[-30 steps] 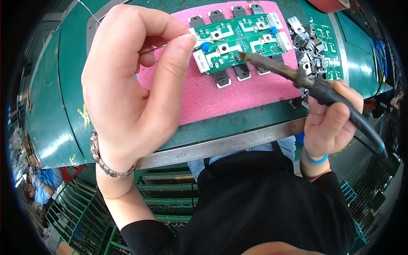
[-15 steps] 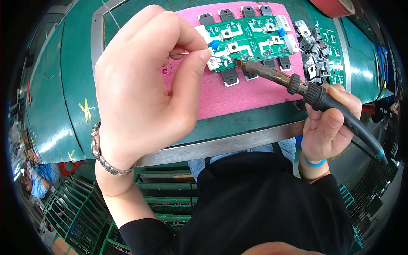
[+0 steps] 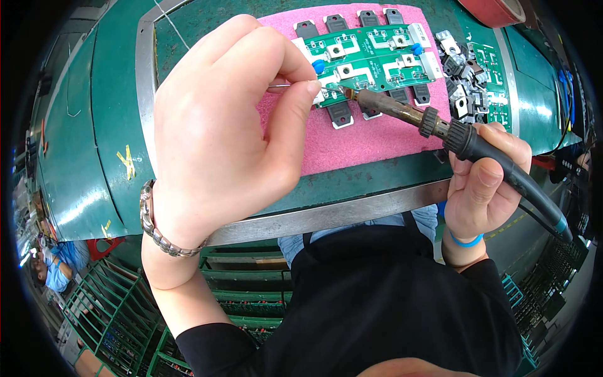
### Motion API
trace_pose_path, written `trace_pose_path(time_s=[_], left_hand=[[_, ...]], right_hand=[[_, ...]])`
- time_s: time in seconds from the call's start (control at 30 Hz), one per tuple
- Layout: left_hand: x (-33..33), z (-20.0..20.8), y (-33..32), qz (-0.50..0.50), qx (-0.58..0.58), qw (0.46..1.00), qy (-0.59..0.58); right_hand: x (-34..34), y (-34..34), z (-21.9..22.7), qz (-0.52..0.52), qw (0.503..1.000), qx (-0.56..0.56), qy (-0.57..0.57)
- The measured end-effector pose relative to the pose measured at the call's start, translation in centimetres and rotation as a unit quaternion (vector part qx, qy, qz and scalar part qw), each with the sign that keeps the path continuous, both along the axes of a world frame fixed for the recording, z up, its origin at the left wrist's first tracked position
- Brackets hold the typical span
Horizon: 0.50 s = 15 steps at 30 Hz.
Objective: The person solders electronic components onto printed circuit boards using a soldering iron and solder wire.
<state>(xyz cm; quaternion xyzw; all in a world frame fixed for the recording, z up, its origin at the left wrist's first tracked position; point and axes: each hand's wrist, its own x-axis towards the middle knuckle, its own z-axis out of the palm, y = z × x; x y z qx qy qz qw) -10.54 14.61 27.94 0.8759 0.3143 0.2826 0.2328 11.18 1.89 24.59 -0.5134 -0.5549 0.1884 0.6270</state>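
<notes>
My left hand (image 3: 232, 125) pinches a thin solder wire (image 3: 279, 85) between thumb and forefinger, over the left end of a green circuit board (image 3: 361, 63). In my right hand (image 3: 487, 182) is a soldering iron (image 3: 465, 139) with a dark handle, gripped like a pen. Its tip points left and reaches the board's near-left part, close to the wire's end; whether they touch I cannot make out. The board lies on a pink foam pad (image 3: 370, 141). Black transistors (image 3: 340, 114) stick out along its near and far edges, and blue round components sit on it.
Loose black transistors (image 3: 463, 103) are heaped right of the pad, beside more green boards (image 3: 496, 81). A red round container (image 3: 496, 9) stands at the far right. The bench's metal edge (image 3: 333, 217) runs before me. Green racks (image 3: 113, 308) stand below left, where another person (image 3: 63, 264) shows.
My left hand has shifted slightly right and down, still pinching the solder wire. The soldering iron has moved a little left, its tip staying at the board's near-left part.
</notes>
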Motion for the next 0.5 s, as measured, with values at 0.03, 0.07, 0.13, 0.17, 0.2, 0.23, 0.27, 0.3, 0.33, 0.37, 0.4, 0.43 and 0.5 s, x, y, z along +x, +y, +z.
trace_pose_path(time_s=[0.03,0.07,0.13,0.17,0.2,0.23,0.27,0.3,0.33,0.37,0.4,0.43,0.5], left_hand=[[0.0,0.0,0.0,-0.001,0.0,1.0,0.008],[0.1,0.1,0.0,-0.003,0.001,1.0,0.016],[0.1,0.4,0.0,0.007,0.006,1.0,-0.001],[0.2,0.5,0.0,0.016,0.01,1.0,-0.019],[0.4,0.5,-0.2,0.016,0.009,1.0,-0.019],[0.6,0.5,-0.3,0.058,-0.039,0.995,-0.071],[0.7,0.5,-0.4,0.101,-0.087,0.983,-0.123],[0.5,0.4,-0.3,0.102,-0.086,0.983,-0.123],[0.2,0.1,0.0,0.08,-0.092,0.982,-0.143],[-0.1,-0.1,0.1,0.058,-0.097,0.98,-0.164],[-0.1,0.2,0.2,0.058,-0.097,0.98,-0.165],[-0.2,0.8,0.2,0.041,-0.052,0.995,-0.078],[-0.1,1.2,0.2,0.022,-0.007,1.0,0.011]], right_hand=[[0.0,0.0,0.0,0.0,1.0,0.0,0.0],[-0.1,0.1,0.0,-0.001,1.0,0.0,0.005],[-0.1,0.1,0.0,-0.001,1.0,0.001,0.011],[0.0,0.1,0.0,0.0,1.0,0.0,0.003],[0.0,0.1,0.0,0.001,1.0,-0.001,-0.005],[0.1,0.0,0.0,0.001,1.0,-0.002,-0.005],[0.1,-0.1,0.1,-0.011,1.0,-0.01,-0.016],[0.1,-0.2,0.1,-0.021,0.999,-0.017,-0.026],[0.2,-0.4,0.2,-0.019,0.999,-0.016,-0.025],[0.2,-0.6,0.3,-0.021,1.0,-0.013,-0.006],[0.2,-0.8,0.6,-0.024,1.0,-0.01,0.011],[0.1,-1.0,0.8,-0.023,1.0,-0.011,0.009],[-0.2,-1.2,1.2,-0.072,0.996,0.011,0.041]])
